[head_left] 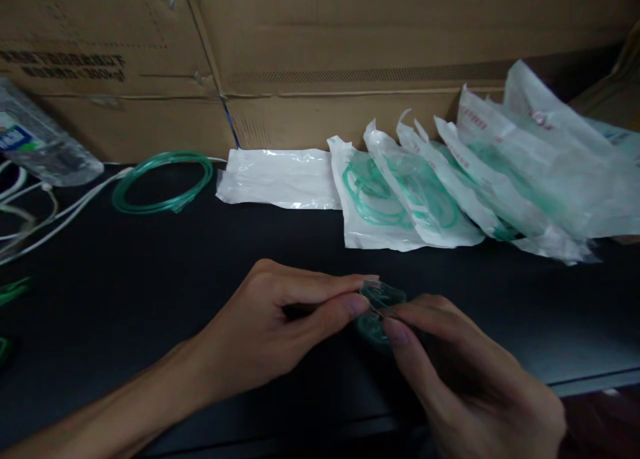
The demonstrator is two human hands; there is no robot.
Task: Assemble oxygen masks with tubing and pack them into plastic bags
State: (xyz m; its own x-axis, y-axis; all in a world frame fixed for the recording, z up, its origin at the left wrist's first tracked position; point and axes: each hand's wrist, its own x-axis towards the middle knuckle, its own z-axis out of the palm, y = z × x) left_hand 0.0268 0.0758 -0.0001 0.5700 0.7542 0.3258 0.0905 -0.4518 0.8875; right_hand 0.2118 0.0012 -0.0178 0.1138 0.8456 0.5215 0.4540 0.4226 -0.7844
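Low over the front of the black table, both hands meet at a small, clear green oxygen mask [375, 330]. My left hand [285, 319] pinches its upper left edge between thumb and forefinger. From the other side, my right hand [465, 365] is closed in a pinch at the mask's right part, where something thin, perhaps a strap or the mask's edge, shows between the fingertips. The mask's lower right side is partly hidden behind the right fingers. A coil of green tubing [163, 209] lies farther back on the left.
Behind the hands, a flat white packet [280, 179] lies beside several clear-and-white pouches [380, 235] with green tubing inside. A plastic bottle [60, 152] leans at the left above white cables [75, 209]. Large cardboard boxes [320, 39] wall off the back of the table [150, 279].
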